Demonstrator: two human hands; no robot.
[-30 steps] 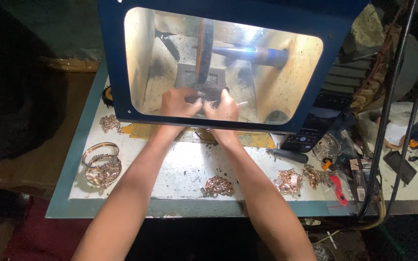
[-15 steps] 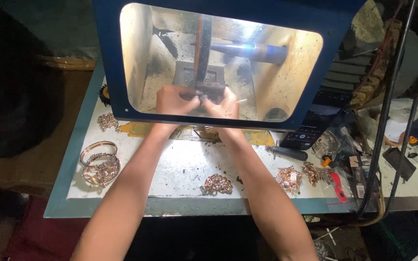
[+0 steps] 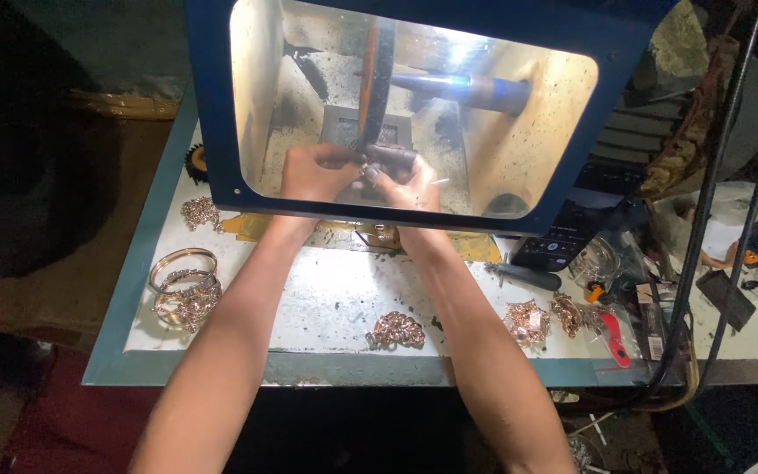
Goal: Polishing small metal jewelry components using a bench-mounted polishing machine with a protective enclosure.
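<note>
- I see my left hand (image 3: pixel 316 173) and right hand (image 3: pixel 404 182), both pinched on a small dark metal piece (image 3: pixel 385 158), behind the blue hood's clear window (image 3: pixel 519 140), touching the upright polishing wheel (image 3: pixel 377 79).
- The piece looks light, stiff and slippery; I would grip its edges.
- Rose-gold chains (image 3: pixel 395 329) lie on the near white worktop (image 3: pixel 326 290).

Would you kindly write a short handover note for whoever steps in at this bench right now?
Left hand: inside the blue hood, behind its window, closed in a grip on a small piece at the wheel.
Right hand: beside it, fingers on the same small piece, which is too small to make out.
Polishing wheel: upright, directly above the hands; whether it is spinning cannot be told.
On the white bench top: bangles at left, gold chain pile front centre, more chain heaps at right.
Done or left: one piece is at the wheel; the rest lie on the bench, their finish not readable.
</note>
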